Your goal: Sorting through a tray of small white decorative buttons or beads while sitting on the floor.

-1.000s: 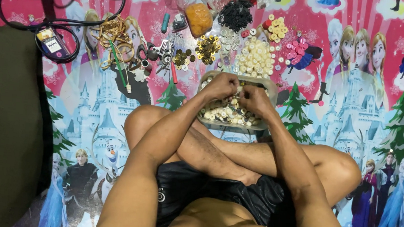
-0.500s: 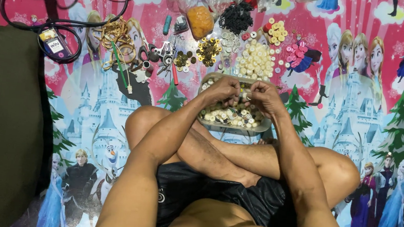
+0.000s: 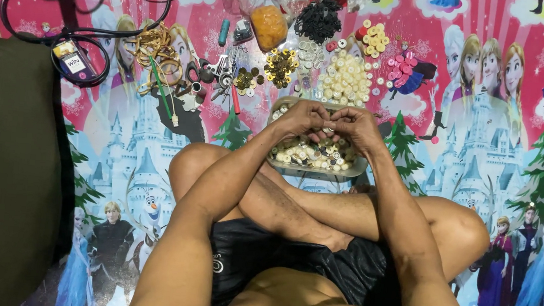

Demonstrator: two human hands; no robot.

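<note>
Pinching a small bead [image 3: 327, 126] between left hand [image 3: 306, 118] and right hand [image 3: 353, 124], fingers clenched, just above the bead tray [image 3: 357, 169]; risking slipping, dropping it among the others

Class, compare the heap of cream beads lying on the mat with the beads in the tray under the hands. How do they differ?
The cream bead heap is one colour; the tray beads mix cream with darker pieces. The heap lies loose on the printed mat, farther from the person; the tray beads sit inside a rimmed tray by the crossed legs. The left hand and right hand meet above the tray, not the heap. Both are small round beads.
</note>
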